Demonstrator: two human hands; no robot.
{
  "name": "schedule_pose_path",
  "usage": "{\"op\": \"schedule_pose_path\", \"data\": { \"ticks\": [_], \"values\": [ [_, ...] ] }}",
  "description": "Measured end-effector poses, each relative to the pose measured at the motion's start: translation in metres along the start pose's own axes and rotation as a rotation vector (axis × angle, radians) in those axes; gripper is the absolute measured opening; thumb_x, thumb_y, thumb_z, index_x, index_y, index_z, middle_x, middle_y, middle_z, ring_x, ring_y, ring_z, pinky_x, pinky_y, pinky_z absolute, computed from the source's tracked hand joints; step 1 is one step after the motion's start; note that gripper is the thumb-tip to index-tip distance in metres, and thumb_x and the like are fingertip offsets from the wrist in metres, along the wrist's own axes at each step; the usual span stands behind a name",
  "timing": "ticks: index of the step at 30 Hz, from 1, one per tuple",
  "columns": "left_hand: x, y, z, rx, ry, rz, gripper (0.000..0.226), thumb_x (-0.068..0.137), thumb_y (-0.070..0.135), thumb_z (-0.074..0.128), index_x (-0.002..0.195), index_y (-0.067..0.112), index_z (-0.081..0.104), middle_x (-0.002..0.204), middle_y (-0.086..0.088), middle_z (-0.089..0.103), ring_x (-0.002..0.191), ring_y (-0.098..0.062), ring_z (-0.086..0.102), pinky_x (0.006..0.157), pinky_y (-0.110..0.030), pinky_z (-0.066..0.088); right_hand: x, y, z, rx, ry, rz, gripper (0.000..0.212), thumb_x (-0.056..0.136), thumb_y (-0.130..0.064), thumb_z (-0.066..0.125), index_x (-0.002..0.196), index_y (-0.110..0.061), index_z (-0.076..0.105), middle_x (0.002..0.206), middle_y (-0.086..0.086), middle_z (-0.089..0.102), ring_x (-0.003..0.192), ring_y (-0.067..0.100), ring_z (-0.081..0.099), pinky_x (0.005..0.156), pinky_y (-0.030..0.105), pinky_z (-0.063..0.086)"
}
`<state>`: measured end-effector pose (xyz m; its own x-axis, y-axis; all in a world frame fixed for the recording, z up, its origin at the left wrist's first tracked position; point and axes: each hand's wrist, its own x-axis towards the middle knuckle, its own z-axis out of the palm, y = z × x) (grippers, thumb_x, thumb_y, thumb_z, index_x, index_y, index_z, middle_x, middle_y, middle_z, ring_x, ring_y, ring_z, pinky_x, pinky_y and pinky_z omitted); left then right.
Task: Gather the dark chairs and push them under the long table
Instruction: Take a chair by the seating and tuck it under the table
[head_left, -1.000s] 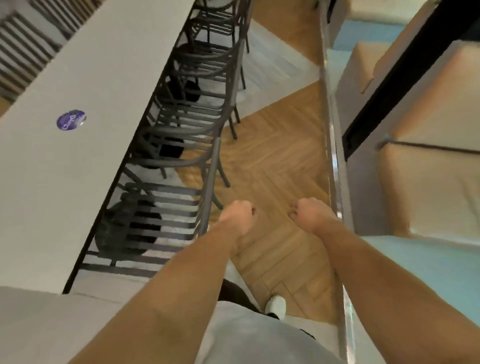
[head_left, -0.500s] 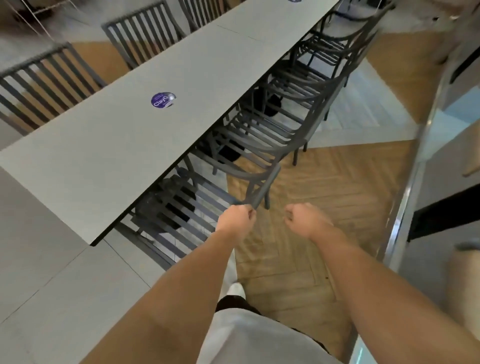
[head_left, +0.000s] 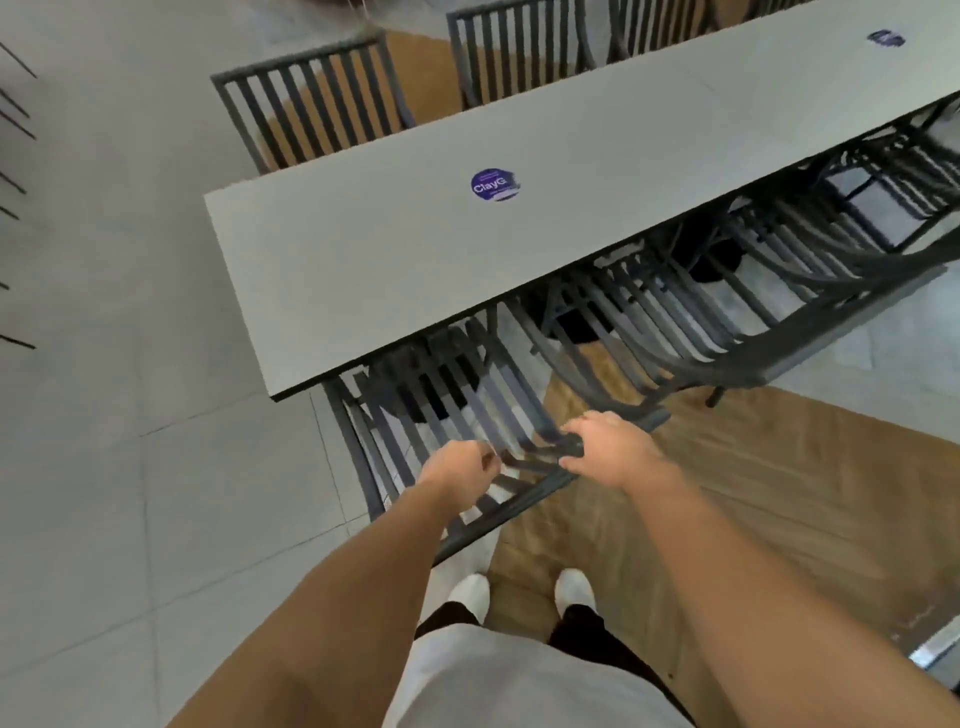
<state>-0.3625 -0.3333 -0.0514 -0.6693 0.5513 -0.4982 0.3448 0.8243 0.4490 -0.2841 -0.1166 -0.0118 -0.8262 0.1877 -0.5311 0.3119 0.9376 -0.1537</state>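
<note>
Dark chairs crowd the long table edge; bare tiled floor lies open leftward.

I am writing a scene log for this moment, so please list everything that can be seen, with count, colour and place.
long table: one, pale grey top, runs from centre to upper right.
round stickers: two, purple; one mid-table, one far right, blurred.
nearest chair: one, dark slatted, at the table's near end, seat partly under the top.
near-side chairs: several, dark, in a row to the right, pushed under; count unclear.
far-side chairs: at least two, dark, beyond the table.
floor: grey tiles on the left, brown wood pattern on the right.
shoes: two, white, bottom centre.
left hand: curled, at the nearest chair's back; grip unclear.
right hand: grips the chair's top rail.
</note>
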Motion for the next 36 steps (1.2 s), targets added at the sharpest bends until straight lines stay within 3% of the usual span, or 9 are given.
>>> {"op": "schedule_pose_path", "data": {
  "ticks": [6,10,12,16,19,22,26,29,36],
  "values": [
    [-0.024,-0.012,0.03,-0.106,0.065,-0.221,0.039,0.105,0.051,0.04,0.108,0.023,0.067,0.093,0.002,0.067,0.084,-0.016,0.062,0.083,-0.039,0.056,0.025,0.008,0.004,-0.085,-0.138,-0.161,0.062,0.093,-0.056,0.063,0.146,-0.027,0.051,0.14,-0.002,0.055,0.129,0.023,0.05,0.099,0.043,0.049],
    [-0.036,-0.02,0.046,-0.201,0.05,-0.302,0.05,0.101,0.066,0.036,0.104,0.025,0.065,0.088,0.005,0.065,0.082,-0.011,0.062,0.075,-0.032,0.053,0.04,0.012,0.012,-0.142,-0.216,-0.229,0.065,0.091,-0.059,0.064,0.146,-0.026,0.052,0.137,-0.002,0.058,0.127,0.022,0.053,0.099,0.042,0.05],
    [-0.039,-0.023,0.055,-0.223,0.028,-0.349,0.061,0.095,0.076,0.035,0.105,0.025,0.065,0.089,0.004,0.067,0.083,-0.012,0.063,0.078,-0.033,0.055,0.045,0.014,0.016,-0.143,-0.26,-0.239,0.071,0.089,-0.062,0.065,0.148,-0.026,0.05,0.142,-0.002,0.056,0.129,0.022,0.052,0.102,0.041,0.049],
    [-0.044,-0.027,0.074,-0.229,-0.023,-0.36,0.084,0.081,0.09,0.039,0.122,0.02,0.06,0.106,-0.001,0.067,0.097,-0.019,0.063,0.087,-0.037,0.053,0.061,0.02,0.024,-0.149,-0.342,-0.251,0.089,0.076,-0.076,0.069,0.148,-0.029,0.047,0.147,-0.003,0.053,0.132,0.022,0.051,0.103,0.041,0.049],
    [-0.043,-0.029,0.089,-0.12,-0.037,-0.353,0.089,0.076,0.091,0.042,0.133,0.023,0.056,0.123,-0.001,0.061,0.109,-0.021,0.06,0.087,-0.036,0.051,0.07,0.025,0.03,-0.228,-0.4,-0.279,0.085,0.077,-0.073,0.069,0.147,-0.03,0.048,0.142,-0.003,0.054,0.127,0.021,0.054,0.098,0.039,0.05],
    [-0.039,-0.029,0.1,0.026,0.019,-0.384,0.067,0.085,0.08,0.051,0.128,0.03,0.059,0.123,0.004,0.062,0.107,-0.019,0.061,0.082,-0.033,0.049,0.071,0.027,0.037,-0.33,-0.353,-0.33,0.057,0.089,-0.051,0.064,0.141,-0.031,0.054,0.129,-0.002,0.061,0.116,0.022,0.059,0.094,0.039,0.05],
    [-0.032,-0.02,0.104,0.22,0.035,-0.495,0.028,0.1,0.037,0.053,0.125,0.029,0.061,0.108,0.001,0.066,0.097,-0.021,0.064,0.073,-0.031,0.046,0.07,0.028,0.044,-0.385,-0.278,-0.332,0.048,0.094,-0.034,0.056,0.142,-0.034,0.054,0.13,-0.001,0.064,0.117,0.025,0.061,0.097,0.04,0.049],
    [-0.028,-0.017,0.106,0.259,-0.009,-0.547,0.026,0.1,0.025,0.052,0.123,0.024,0.062,0.104,-0.001,0.067,0.092,-0.022,0.066,0.071,-0.032,0.047,0.071,0.028,0.048,-0.425,-0.24,-0.344,0.045,0.095,-0.034,0.054,0.14,-0.034,0.057,0.126,-0.001,0.066,0.115,0.025,0.062,0.096,0.039,0.05],
    [-0.031,-0.012,0.115,0.307,-0.016,-0.529,0.025,0.101,0.022,0.051,0.124,0.023,0.061,0.106,-0.002,0.066,0.095,-0.023,0.066,0.08,-0.035,0.051,0.05,0.037,0.059,-0.433,-0.216,-0.329,0.04,0.097,-0.034,0.055,0.136,-0.03,0.061,0.119,0.001,0.068,0.11,0.025,0.063,0.093,0.038,0.052]
  ]
}}
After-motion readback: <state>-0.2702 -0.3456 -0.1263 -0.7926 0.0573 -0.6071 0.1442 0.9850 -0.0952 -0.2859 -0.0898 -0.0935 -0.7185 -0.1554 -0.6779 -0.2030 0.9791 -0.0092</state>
